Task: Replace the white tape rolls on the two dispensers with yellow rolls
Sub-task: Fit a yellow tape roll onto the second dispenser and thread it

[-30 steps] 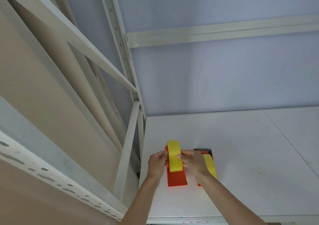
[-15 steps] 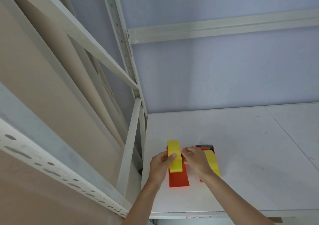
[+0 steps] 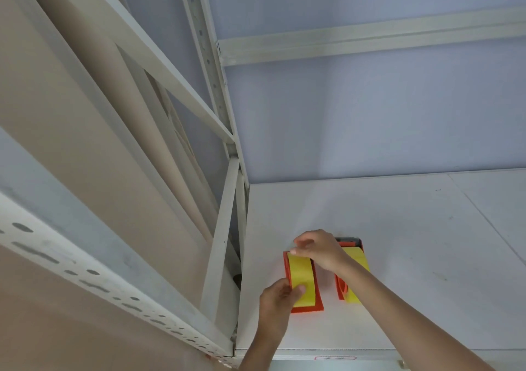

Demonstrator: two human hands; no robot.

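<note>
Near the shelf's (image 3: 398, 257) front-left corner, the left hand (image 3: 277, 299) pinched the yellow roll (image 3: 301, 279) on the left dispenser (image 3: 308, 308); the right hand (image 3: 318, 249), fingers closed, gripped its far end. Best to hold the roll firm and draw the tape straight. The second dispenser (image 3: 341, 288) stood just beside, under a pale blue wall (image 3: 370, 114)

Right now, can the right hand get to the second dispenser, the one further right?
Probably yes. The right hand is on the left dispenser's yellow roll, and the right dispenser sits just beside it, partly under that forearm, with bare shelf around it.
</note>
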